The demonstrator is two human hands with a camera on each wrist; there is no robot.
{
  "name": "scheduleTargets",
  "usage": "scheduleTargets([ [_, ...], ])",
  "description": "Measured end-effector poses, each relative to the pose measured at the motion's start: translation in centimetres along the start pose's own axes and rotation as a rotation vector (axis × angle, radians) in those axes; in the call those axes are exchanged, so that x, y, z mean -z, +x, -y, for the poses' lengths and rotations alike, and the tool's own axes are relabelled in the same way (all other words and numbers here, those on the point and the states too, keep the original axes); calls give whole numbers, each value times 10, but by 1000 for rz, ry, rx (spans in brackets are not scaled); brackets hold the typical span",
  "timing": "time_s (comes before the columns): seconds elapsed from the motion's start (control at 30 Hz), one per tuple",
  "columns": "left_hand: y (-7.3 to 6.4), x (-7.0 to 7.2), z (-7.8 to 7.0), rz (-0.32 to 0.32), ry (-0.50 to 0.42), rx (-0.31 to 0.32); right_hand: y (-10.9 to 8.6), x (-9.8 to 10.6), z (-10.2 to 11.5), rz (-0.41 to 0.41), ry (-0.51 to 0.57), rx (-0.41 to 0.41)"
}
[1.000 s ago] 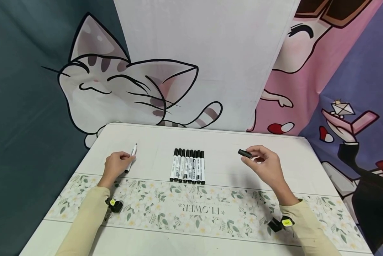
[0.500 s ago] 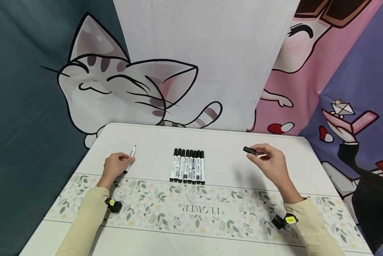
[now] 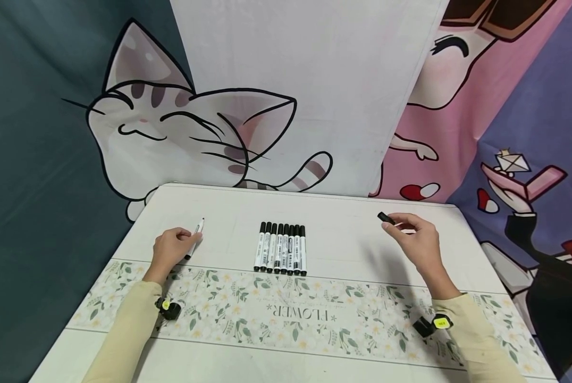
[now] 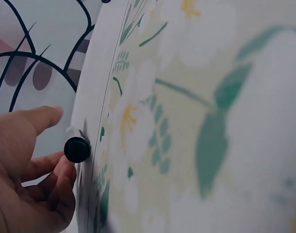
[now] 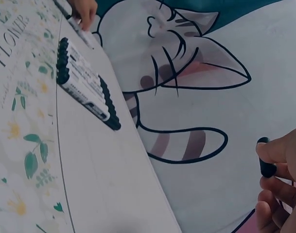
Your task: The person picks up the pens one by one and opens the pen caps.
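Observation:
My left hand (image 3: 171, 247) pinches an uncapped white marker (image 3: 198, 231) at the left of the table, its bare black tip pointing away from me. In the left wrist view the marker's round black end (image 4: 77, 149) sits between thumb and fingers. Over the right part of the table, my right hand (image 3: 420, 242) holds a black marker cap (image 3: 385, 218) between thumb and fingertips, raised above the surface. The right wrist view shows the same cap (image 5: 266, 158) upright in the pinch. Between the hands lies a tight row of several capped white markers (image 3: 279, 249), black caps facing away.
A white table (image 3: 334, 218) with a flower-printed band (image 3: 219, 308) lies under both hands. Cartoon cat cloth (image 3: 171, 143) hangs behind the far edge, with pink and purple cloth on the right. Each wrist carries a small black camera.
My right hand has moved to the right and slightly away from me, carrying the cap farther from the row. The left hand with its marker has barely shifted.

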State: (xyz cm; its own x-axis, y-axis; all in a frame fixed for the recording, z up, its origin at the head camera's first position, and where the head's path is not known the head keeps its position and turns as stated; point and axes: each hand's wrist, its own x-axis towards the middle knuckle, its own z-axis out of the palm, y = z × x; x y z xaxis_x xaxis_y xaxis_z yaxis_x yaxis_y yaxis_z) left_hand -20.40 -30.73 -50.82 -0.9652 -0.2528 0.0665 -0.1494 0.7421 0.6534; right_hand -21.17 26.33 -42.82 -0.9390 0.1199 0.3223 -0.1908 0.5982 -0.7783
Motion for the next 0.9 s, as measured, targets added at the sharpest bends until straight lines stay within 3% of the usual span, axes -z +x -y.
scheduleTargets([
  [0.13,-5,1,-5,-55,-28,-16,5,5,-4,19,-52,-57],
  [0.4,-18,1,-33,-164,-110,-87,20,18,-21,120,-61,-189],
  [0.63,-32,-8,-56,-90,-176,-185,31,27,-39,193,-24,-281],
  [0.9,-41,-22,-70,4,-198,-237,38,30,-59,184,-1,-330],
])
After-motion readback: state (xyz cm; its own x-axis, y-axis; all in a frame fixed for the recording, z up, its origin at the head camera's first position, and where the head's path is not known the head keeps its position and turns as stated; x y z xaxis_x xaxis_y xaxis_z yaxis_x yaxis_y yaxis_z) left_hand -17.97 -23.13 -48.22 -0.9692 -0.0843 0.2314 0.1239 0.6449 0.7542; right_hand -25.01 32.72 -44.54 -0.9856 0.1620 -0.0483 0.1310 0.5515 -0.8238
